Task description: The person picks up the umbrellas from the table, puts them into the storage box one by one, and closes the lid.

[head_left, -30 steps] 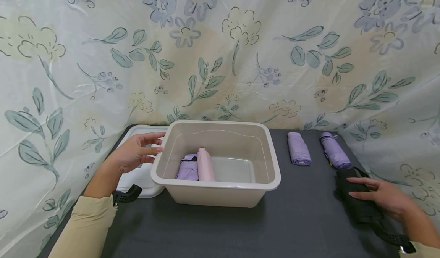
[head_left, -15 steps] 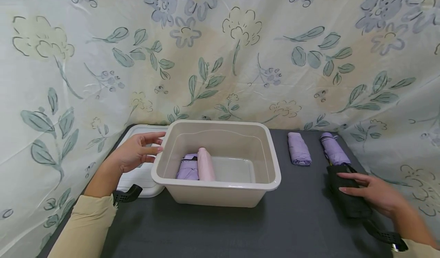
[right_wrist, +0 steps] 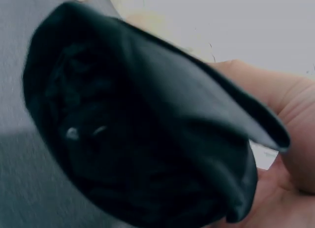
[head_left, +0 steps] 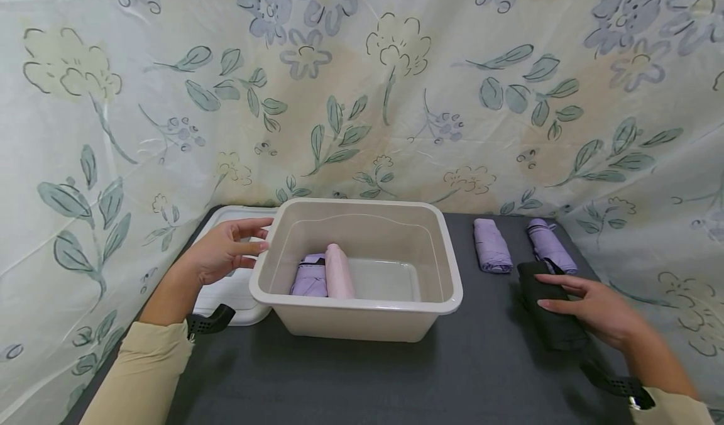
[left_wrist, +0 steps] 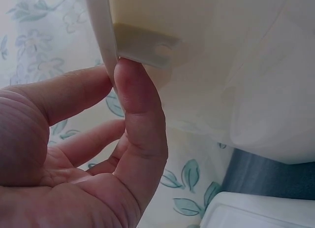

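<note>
A beige plastic storage bin (head_left: 362, 319) stands mid-table. My left hand (head_left: 223, 252) holds its left rim; in the left wrist view the thumb and a bent finger (left_wrist: 142, 114) meet at the rim's lip. Inside the bin lie a lavender folded umbrella (head_left: 309, 279) and a pink rolled bundle (head_left: 337, 271), side by side toward the left. On the right, my right hand (head_left: 599, 309) grips a black folded umbrella (head_left: 554, 327) from above, its palm side hidden. The right wrist view is filled by the umbrella's dark fabric end (right_wrist: 138, 139), with small shiny spots inside.
Two lavender rolled bundles, one nearer the bin (head_left: 492, 246) and one farther right (head_left: 553, 246), lie at the back right. A white lid (head_left: 226, 296) lies left of the bin, partly behind it. A floral curtain (head_left: 362, 98) hangs behind the dark table (head_left: 362, 384).
My right hand has carried the black umbrella left and slightly away from me, over the near part of the far-right lavender bundle. The left hand stays at the bin's rim.
</note>
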`<act>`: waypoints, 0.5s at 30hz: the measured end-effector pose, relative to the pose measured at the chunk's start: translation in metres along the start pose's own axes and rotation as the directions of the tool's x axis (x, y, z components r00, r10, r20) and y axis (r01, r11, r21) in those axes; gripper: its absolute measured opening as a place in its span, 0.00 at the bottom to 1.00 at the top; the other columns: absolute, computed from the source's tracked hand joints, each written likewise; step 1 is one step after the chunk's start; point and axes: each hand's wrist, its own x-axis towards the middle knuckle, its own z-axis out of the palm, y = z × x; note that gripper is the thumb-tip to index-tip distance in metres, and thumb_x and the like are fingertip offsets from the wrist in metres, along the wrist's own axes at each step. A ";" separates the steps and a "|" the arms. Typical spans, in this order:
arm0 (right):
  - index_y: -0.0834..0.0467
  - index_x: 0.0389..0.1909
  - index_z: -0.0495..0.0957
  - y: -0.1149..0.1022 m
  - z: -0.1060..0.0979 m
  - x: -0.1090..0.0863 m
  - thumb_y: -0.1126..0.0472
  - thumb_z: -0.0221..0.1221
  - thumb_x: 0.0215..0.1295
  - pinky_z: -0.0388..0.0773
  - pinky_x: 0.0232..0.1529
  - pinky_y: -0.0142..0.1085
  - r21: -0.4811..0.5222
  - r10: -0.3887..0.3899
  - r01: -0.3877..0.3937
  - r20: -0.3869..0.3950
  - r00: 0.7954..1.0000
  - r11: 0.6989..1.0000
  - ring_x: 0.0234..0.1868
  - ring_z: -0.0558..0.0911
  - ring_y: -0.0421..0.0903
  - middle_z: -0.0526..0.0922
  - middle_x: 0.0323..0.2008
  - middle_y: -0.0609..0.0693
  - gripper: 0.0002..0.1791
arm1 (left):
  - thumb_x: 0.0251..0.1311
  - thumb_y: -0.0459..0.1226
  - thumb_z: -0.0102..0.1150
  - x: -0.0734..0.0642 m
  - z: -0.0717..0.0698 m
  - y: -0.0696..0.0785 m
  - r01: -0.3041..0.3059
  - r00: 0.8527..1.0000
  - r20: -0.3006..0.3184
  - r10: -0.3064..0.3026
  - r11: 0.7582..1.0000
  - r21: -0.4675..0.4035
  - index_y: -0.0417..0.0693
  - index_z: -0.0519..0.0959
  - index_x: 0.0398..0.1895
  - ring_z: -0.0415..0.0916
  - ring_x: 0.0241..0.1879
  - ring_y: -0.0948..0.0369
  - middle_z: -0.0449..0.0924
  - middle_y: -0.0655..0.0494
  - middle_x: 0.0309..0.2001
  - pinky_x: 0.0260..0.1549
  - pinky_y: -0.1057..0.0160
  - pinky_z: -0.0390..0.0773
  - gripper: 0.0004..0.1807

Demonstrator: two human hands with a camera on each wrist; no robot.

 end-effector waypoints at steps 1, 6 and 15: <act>0.50 0.78 0.64 -0.002 0.002 0.000 0.52 0.68 0.67 0.85 0.47 0.41 -0.003 -0.009 0.009 -0.006 1.000 1.000 0.53 0.80 0.46 0.44 0.78 0.74 0.40 | 0.69 0.34 0.63 0.000 0.000 0.000 -0.001 1.000 0.000 0.001 1.000 0.000 0.39 0.60 0.78 0.82 0.46 0.64 0.73 0.52 0.55 0.43 0.62 0.86 0.38; 0.52 0.78 0.63 -0.014 0.010 0.002 0.51 0.68 0.66 0.85 0.47 0.39 -0.012 -0.052 0.052 -0.039 0.998 0.999 0.56 0.79 0.48 0.46 0.78 0.74 0.41 | 0.68 0.34 0.64 -0.001 0.000 0.001 -0.003 1.000 -0.003 0.003 1.000 -0.005 0.38 0.60 0.78 0.82 0.45 0.64 0.75 0.54 0.53 0.43 0.62 0.87 0.38; 0.51 0.77 0.65 -0.037 0.025 0.002 0.53 0.67 0.68 0.85 0.47 0.39 0.082 -0.105 0.111 -0.070 0.992 0.990 0.50 0.82 0.40 0.49 0.78 0.70 0.38 | 0.68 0.33 0.63 -0.002 0.001 0.001 -0.004 1.000 0.003 0.004 1.000 -0.017 0.39 0.60 0.78 0.82 0.46 0.64 0.77 0.57 0.51 0.43 0.62 0.86 0.38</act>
